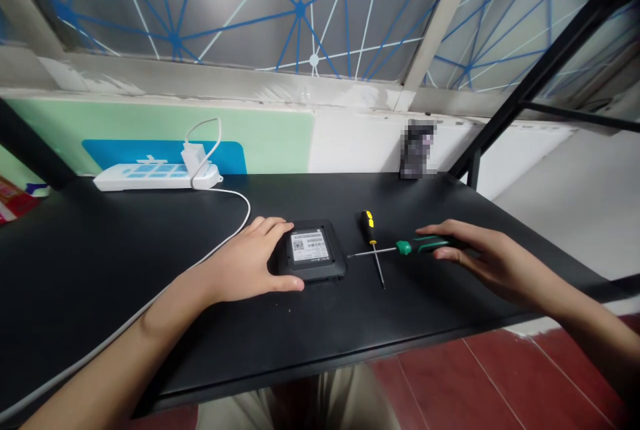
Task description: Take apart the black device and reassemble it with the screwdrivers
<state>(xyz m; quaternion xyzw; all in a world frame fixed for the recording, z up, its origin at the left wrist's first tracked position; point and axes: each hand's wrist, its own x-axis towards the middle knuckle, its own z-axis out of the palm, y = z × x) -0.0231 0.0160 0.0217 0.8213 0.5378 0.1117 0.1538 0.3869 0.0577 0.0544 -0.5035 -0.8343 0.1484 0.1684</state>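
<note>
A flat black square device [337, 266] lies on the black desk, its white printed label [309, 245] with a square code facing up. My left hand [250, 260] grips it from the left, fingers at its far edge and thumb at the near edge. Over on the right, my right hand [480, 253] has its thumb and fingers around the handle of a green and black screwdriver [404, 247]. That shaft points left, its tip close to the device's right side. Crossing the shaft is a yellow and black screwdriver [369, 225], lying on the desk.
Behind my left hand, a white power strip [145, 177] with a plugged-in charger [193, 158] stands against the wall. Its white cable [247, 207] runs toward me along my left arm. A blurred dark object [417, 150] stands at the back right. The desk edge [300, 377] is near my lap.
</note>
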